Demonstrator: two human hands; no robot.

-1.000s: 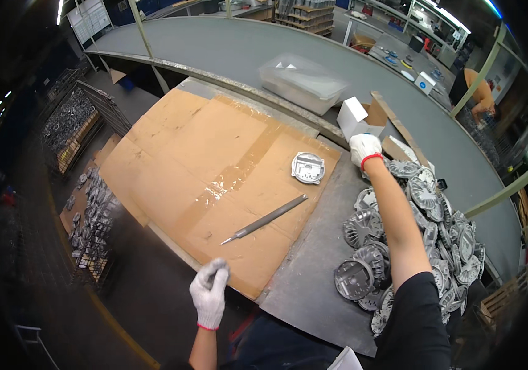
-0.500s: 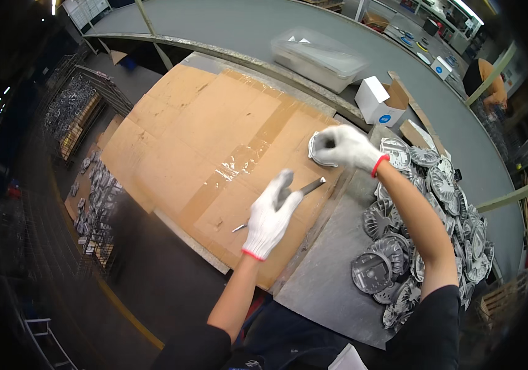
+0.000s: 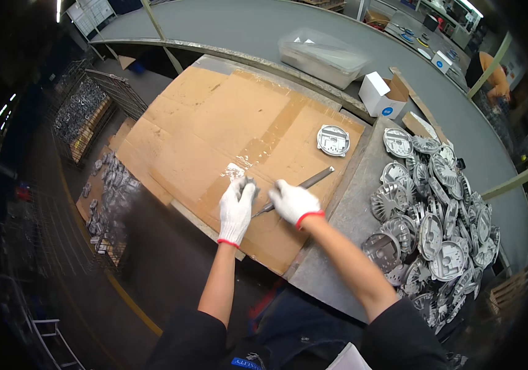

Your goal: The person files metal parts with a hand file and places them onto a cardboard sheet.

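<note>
Cardboard sheeting (image 3: 227, 123) covers the counter (image 3: 362, 216) where a person in white knit gloves works. Left hand (image 3: 237, 208), its grip closed around a small grey metal piece (image 3: 246, 182), rests on the cardboard just beside a shiny patch of tape. Right hand (image 3: 293, 202) lies over the near end of a long metal file (image 3: 304, 186); whether its grip is closed on the tool cannot be told. One round cast metal part (image 3: 333, 140) sits alone further back, while a heap of similar castings (image 3: 436, 216) crowds the counter's right side.
</note>
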